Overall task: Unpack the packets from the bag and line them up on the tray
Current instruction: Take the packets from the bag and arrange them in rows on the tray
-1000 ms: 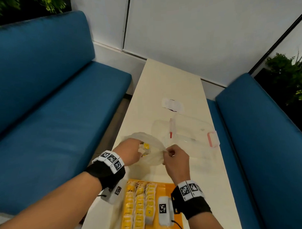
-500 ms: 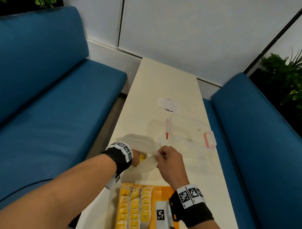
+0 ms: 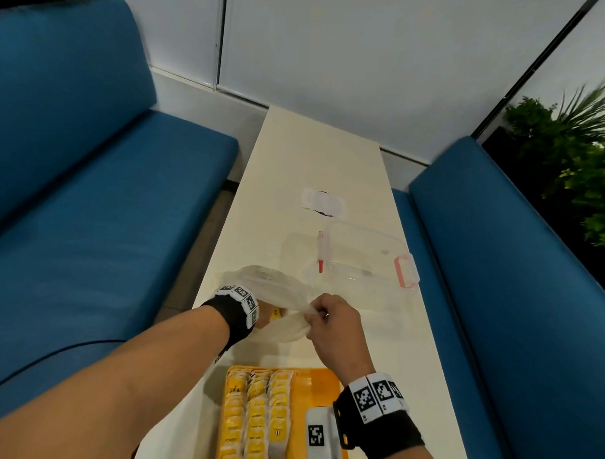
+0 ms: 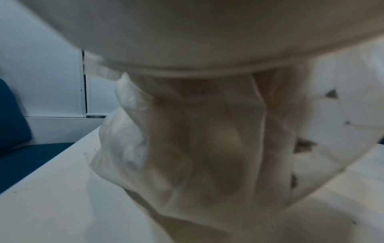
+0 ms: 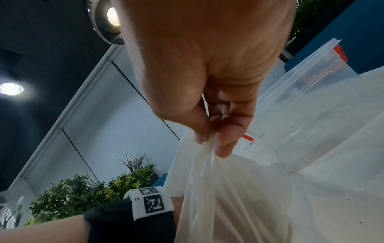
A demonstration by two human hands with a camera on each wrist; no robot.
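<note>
A translucent plastic bag (image 3: 279, 288) lies on the narrow cream table (image 3: 309, 160), just beyond the orange tray (image 3: 320, 379). My left hand (image 3: 263, 316) is pushed inside the bag up to the wristband. In the left wrist view its fingers (image 4: 218, 131) show only as a blur through the plastic (image 4: 145, 148). A yellow packet (image 3: 276, 314) shows beside that hand, and whether the hand holds it cannot be told. My right hand (image 3: 316, 314) pinches the bag's bunched rim (image 5: 228, 197) between thumb and fingers (image 5: 224, 148). Rows of yellow packets (image 3: 256, 413) fill the tray's left part.
A clear plastic box (image 3: 364, 261) with red clasps (image 3: 403, 272) stands right behind the bag. A small white patch (image 3: 322, 201) lies farther up the table. Blue benches (image 3: 105, 219) flank the table on both sides. A plant (image 3: 573, 171) stands at the far right.
My left hand has slid deeper into the bag, from the mouth to wrist depth. The right hand kept its pinch on the rim and shifted slightly nearer to me.
</note>
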